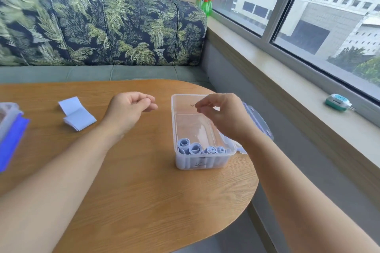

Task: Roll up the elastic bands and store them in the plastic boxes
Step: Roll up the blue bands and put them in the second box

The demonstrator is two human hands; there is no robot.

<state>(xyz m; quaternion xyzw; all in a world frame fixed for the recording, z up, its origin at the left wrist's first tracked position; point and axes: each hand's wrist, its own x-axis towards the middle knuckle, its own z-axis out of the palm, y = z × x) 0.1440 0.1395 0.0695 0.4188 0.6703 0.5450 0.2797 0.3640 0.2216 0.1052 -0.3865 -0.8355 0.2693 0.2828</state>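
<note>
A clear plastic box [205, 162] stands open on the right part of the wooden table. Several rolled pale-blue elastic bands [195, 148] stand side by side at its near end; the far end holds nothing. My right hand [223, 115] hovers over the box's middle, fingers curled loosely, holding nothing. My left hand [130, 109] hangs above the table just left of the box, fingers half curled and empty. A folded, unrolled pale elastic band [76, 113] lies flat on the table at the left.
The box's lid [259, 123] lies behind my right hand at the table's right edge. Another plastic box with a blue lid [11, 131] sits at the far left. A patterned sofa runs behind the table; a window sill with spray bottles [205, 3] is on the right.
</note>
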